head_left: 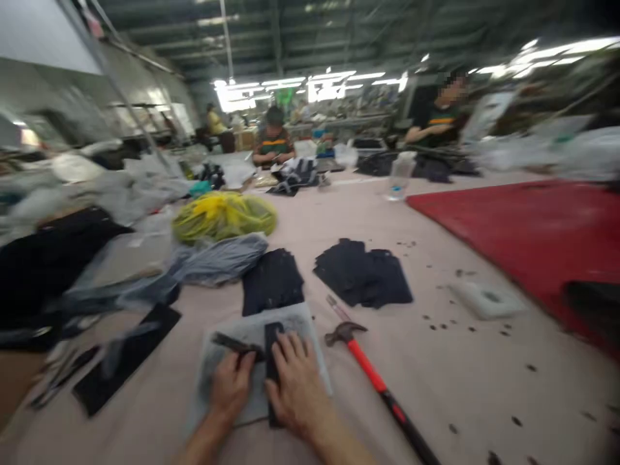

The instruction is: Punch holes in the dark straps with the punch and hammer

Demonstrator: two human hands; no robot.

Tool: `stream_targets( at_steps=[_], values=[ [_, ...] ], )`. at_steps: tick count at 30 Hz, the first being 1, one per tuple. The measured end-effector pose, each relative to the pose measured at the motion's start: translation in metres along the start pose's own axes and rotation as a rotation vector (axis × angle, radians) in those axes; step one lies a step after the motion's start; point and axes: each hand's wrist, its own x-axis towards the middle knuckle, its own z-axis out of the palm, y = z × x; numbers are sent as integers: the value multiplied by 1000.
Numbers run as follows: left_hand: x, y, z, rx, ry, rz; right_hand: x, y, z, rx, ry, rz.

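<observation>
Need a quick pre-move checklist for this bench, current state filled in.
1. Strip steadied: ok. The right hand lies on the dark strip.
2. Board under strip: ok. The pale board is beneath it.
3. Tool in hand: ok. The left hand holds a dark tool.
4. Tool tip touching strip: cannot tell; too blurred.
5. Hammer off the board: ok. The hammer lies on the table to its right.
6. Small dark bits gathered: not ok. The bits are scattered across the table's right side.

Right fingers [289,352] on dark strip [270,352]
</observation>
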Motion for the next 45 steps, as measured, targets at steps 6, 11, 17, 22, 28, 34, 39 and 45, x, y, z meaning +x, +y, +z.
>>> stream_targets(
  at_steps=[6,11,17,22,28,34,39,45],
  values=[
    [-20,-28,-37,-17,41,-138,0,2,17,-14,-82,-45],
    [8,-16,-25,-122,18,-76,-1,1,11,-26,-44,-39],
    [31,-11,-16,-147,-138,48,2,-1,12,13,-15,2],
    [32,-17,-9,-154,-175,101,3,0,12,18,-30,15],
    [32,-20,-10,-155,-227,118,6,1,12,22,-53,24],
    [32,-18,-8,-82,-208,113,6,4,12,34,-55,24],
    [33,-19,-6,-89,-212,163,7,3,9,61,-54,41],
    [33,-18,-4,-32,-194,151,7,3,6,69,-72,52]
  ],
)
